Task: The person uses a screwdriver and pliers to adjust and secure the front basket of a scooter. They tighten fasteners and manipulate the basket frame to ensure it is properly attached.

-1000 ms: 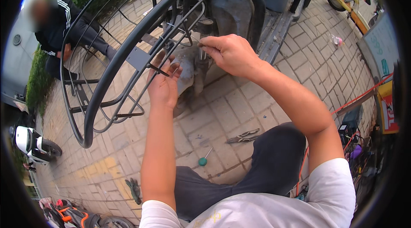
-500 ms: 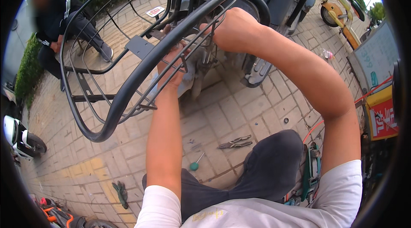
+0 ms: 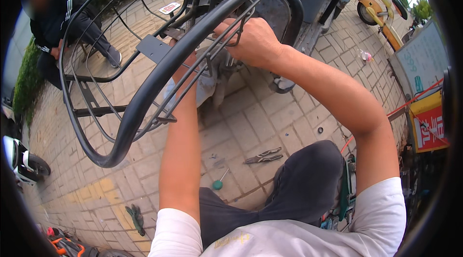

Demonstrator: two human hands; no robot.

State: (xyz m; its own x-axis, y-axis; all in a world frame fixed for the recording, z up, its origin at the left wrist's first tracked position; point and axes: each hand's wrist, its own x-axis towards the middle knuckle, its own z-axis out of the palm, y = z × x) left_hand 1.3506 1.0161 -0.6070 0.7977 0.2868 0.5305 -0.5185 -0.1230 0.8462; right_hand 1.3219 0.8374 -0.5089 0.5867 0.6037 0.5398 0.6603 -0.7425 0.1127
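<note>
A black tubular metal basket frame [image 3: 126, 137] with a flat plate [image 3: 153, 47] stands before me on the front of a dark vehicle [image 3: 280, 10]. My right hand [image 3: 253, 40] is at the inner bars and bracket beside the vehicle's column, its fingers bent and closed round something I cannot make out. My left hand [image 3: 181, 66] reaches up under the thick front tube; its fingers are mostly hidden by the frame. Below lie pliers [image 3: 261, 156], a green-handled tool [image 3: 217, 184] and a dark ring [image 3: 320, 130] on the paving.
A seated person [image 3: 55, 25] is at the left. A white scooter [image 3: 24, 160] stands lower left, a yellow scooter [image 3: 381, 20] upper right. Signboards [image 3: 424, 127] and an orange cord [image 3: 395, 114] are at the right. A glove [image 3: 136, 218] lies lower left; a plastic bottle [image 3: 366, 55] lies right.
My right hand rose toward the upper bars, then dropped slightly leftward. My left hand's fingers, visible a second ago, are now mostly behind the tube. The whole view has shifted somewhat.
</note>
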